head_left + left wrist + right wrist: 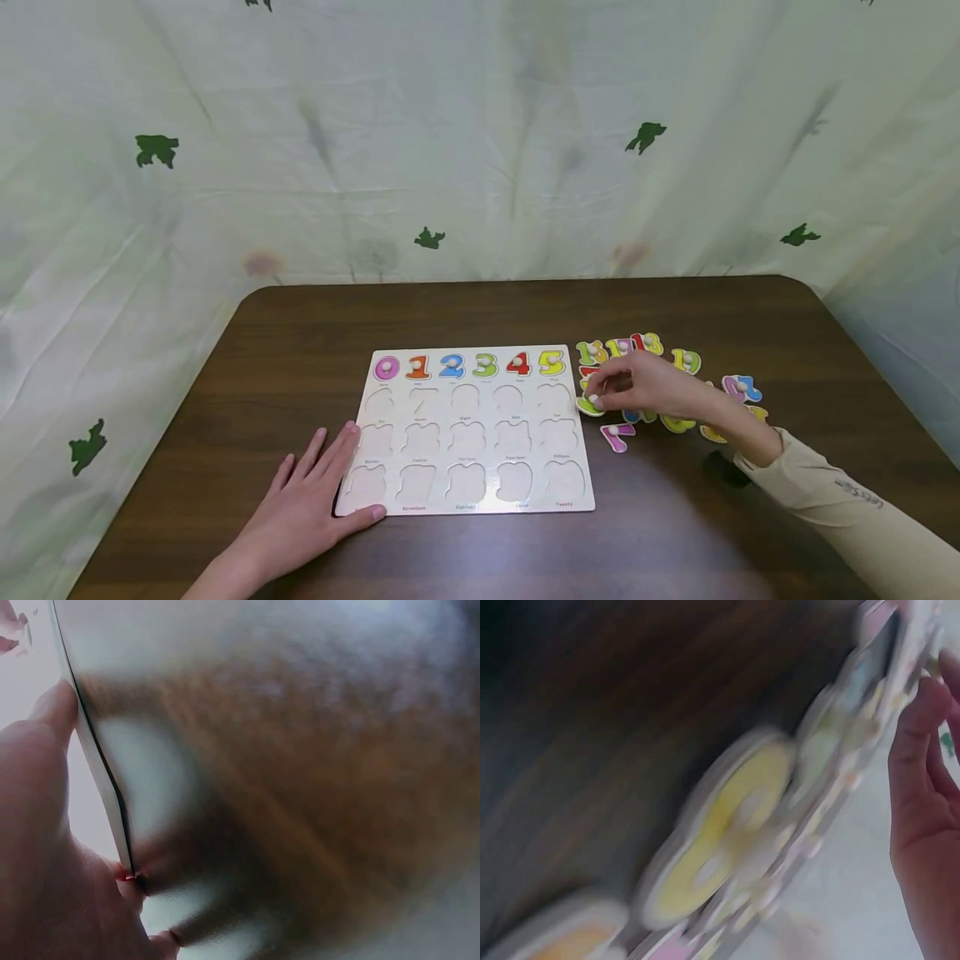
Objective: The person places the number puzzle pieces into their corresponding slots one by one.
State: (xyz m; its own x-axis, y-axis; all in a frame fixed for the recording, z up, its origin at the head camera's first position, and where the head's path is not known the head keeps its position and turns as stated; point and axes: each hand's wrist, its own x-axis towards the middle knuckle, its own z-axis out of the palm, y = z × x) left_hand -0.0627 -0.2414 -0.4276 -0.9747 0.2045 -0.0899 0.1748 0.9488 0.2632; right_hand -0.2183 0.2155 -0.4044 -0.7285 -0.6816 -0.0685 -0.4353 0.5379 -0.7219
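A white number puzzle board lies on the table, with pieces 0 to 5 filling its top row and bare recesses below. My left hand rests at the board's left edge, fingers spread and thumb over the lower corner. In the left wrist view the thumb lies along the board's edge. Just off the board's right edge, my right hand pinches the knob of a green puzzle piece; its number is partly hidden by the fingers. A purple 7 piece lies just in front of that hand.
Several loose number pieces are spread around and under the right hand, among them a red-and-green 13 and a purple-and-blue piece. A yellow 8-shaped piece shows large in the right wrist view. A pale curtain hangs behind the brown table.
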